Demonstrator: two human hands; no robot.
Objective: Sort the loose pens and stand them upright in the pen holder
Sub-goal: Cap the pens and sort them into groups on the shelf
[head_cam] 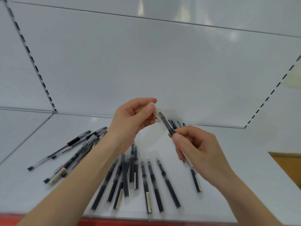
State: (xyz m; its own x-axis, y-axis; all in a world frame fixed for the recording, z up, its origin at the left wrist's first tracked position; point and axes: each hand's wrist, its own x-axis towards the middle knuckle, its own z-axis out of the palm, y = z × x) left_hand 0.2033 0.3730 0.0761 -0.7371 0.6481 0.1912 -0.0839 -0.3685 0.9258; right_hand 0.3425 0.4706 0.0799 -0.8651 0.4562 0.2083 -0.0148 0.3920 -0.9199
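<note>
Watching through the head view, I see both hands raised over a white shelf [228,152], sharing one dark pen [166,123] between them. My left hand [130,121] has its thumb and forefinger curled in a pinch on the pen's clear cap [156,111] at the upper end. My right hand [198,147] has its fingers curled round the lower part of the barrel. The pen slants from upper left to lower right, off the shelf.

A few more dark tips [179,123] poke up just behind the right fingers (whether that hand also holds them I cannot tell). Another pen [196,178] runs out from under the right palm toward the near edge.

Below the hands, a spread of dark pens [145,181] lies flat on the shelf, roughly side by side and pointing away from me, some overlapping on the left side. Further left, partly under my left forearm, a second heap of pens [78,150] lies crossed at angles, several with clear barrels and black caps.

A red strip [130,223] runs along the shelf's front edge, and a slotted upright [32,61] climbs the pale back panel [146,70].
</note>
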